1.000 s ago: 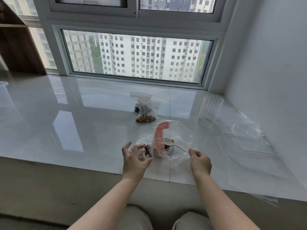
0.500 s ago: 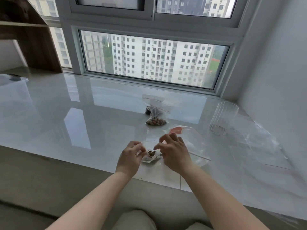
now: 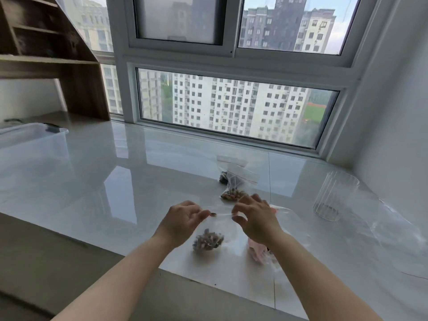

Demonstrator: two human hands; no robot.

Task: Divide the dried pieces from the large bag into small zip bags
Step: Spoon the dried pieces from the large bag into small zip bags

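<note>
Both hands hold a small zip bag [image 3: 214, 228] up by its top edge, just nearer than the filled zip bags [image 3: 234, 184]. Left hand [image 3: 185, 218] pinches the left end of the strip, right hand [image 3: 256, 220] pinches the right end, stretching it taut, probably to press the seal shut. The dried pieces [image 3: 208, 241] sag to the bottom. The large bag [image 3: 266, 247] lies right of that landmark and nearer, partly behind the right wrist; contents blurred. A ribbed glass [image 3: 333, 196] stands further right.
</note>
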